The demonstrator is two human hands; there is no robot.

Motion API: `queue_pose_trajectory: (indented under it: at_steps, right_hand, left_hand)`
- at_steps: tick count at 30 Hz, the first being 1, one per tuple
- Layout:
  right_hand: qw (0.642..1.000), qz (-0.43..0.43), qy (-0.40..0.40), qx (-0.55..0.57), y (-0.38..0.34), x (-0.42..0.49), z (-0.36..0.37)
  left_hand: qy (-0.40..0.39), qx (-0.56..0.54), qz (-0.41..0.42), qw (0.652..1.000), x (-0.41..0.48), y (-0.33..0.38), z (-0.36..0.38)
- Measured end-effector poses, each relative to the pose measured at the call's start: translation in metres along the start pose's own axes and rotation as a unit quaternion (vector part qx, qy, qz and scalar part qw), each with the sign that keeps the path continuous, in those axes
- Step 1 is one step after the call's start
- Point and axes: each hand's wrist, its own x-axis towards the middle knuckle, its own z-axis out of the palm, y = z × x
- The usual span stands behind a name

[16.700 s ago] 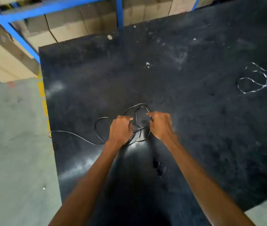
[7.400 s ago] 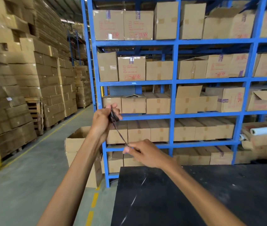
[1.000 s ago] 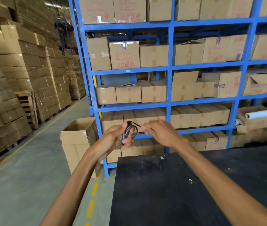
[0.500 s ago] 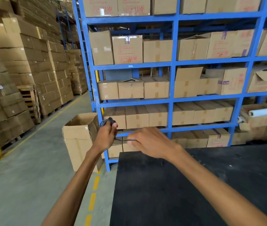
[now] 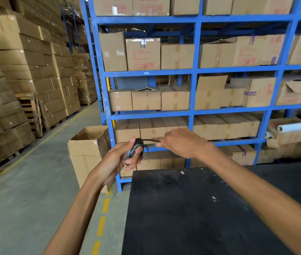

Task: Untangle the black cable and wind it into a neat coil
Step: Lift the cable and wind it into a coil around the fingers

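The black cable is bunched into a small tight coil held up in the air, past the far left corner of the black table. My left hand grips this coil with fingers and thumb around it. A short free strand runs from the coil's top to the right into my right hand, which pinches its end. Both hands are raised in front of the blue shelving.
Blue steel shelving full of cardboard boxes stands right behind the table. An open cardboard box sits on the concrete floor at the table's left. Stacked cartons on pallets line the aisle's left side. A white roll lies at right.
My left hand has turned so the coil faces me, and dropped slightly. My right hand has moved rightwards and up, drawing the last strand across the coil's top.
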Motion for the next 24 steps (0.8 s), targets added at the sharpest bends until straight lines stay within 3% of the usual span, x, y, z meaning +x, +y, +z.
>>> queue_pose_trajectory:
  at_steps: [4, 7, 11, 17, 21, 24]
  right_hand:
    - [0.998, -0.013, 0.024, 0.052, -0.039, 0.0, 0.03]
    - [0.987, 0.036, 0.038, 0.151, -0.059, 0.003, 0.042]
    - [0.978, 0.063, 0.076, 0.184, -0.078, 0.006, 0.048]
    - [0.983, 0.093, 0.127, 0.092, -0.096, 0.008, 0.053]
    - [0.991, 0.092, 0.091, 0.045, -0.11, 0.001, 0.055]
    - [0.996, 0.052, 0.076, 0.014, -0.117, -0.002, 0.052]
  left_hand:
    - [0.079, -0.138, 0.017, 0.987, 0.006, 0.007, 0.004]
    - [0.117, -0.27, 0.039, 0.955, 0.01, 0.006, 0.005]
    - [0.154, -0.322, 0.064, 0.932, 0.009, 0.007, 0.002]
    - [0.264, -0.165, 0.074, 0.947, 0.013, -0.006, 0.01]
    - [0.332, -0.128, 0.085, 0.931, 0.017, -0.011, 0.007]
    - [0.366, 0.004, 0.045, 0.929, 0.021, -0.02, 0.008]
